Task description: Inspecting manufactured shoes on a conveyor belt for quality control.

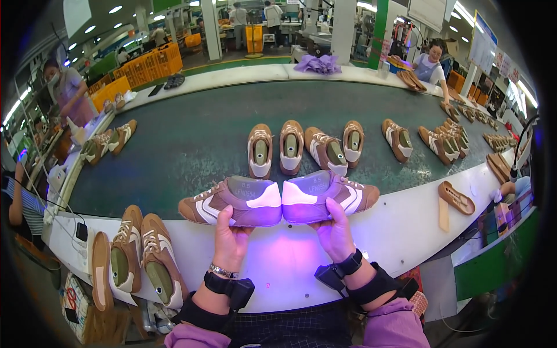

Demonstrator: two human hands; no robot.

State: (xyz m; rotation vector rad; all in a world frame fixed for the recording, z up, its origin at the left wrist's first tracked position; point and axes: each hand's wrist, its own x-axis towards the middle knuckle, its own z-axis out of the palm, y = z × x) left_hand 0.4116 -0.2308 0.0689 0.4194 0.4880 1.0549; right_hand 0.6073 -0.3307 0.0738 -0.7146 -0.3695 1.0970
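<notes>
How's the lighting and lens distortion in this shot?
Head view: violet light pools on the white worktop and tints the held shoes at the heel; head view: the dark green surface has a far edge bowed into an arc; head view: ceiling lights look blown out.

Just below the left hand [230, 240] sits a silvery link bracelet [223, 271], then a black strap [216, 283] bearing a boxy black module [241, 294]. Below the right hand [336, 236], a matching strap [350, 264] carries another module [329, 277]. Farther behind the hands come wide black bands [200, 314], then bunched purple sleeves [391, 322]. Between these, a dark garment [290, 330], perhaps an apron, shows a fine grid.
</notes>
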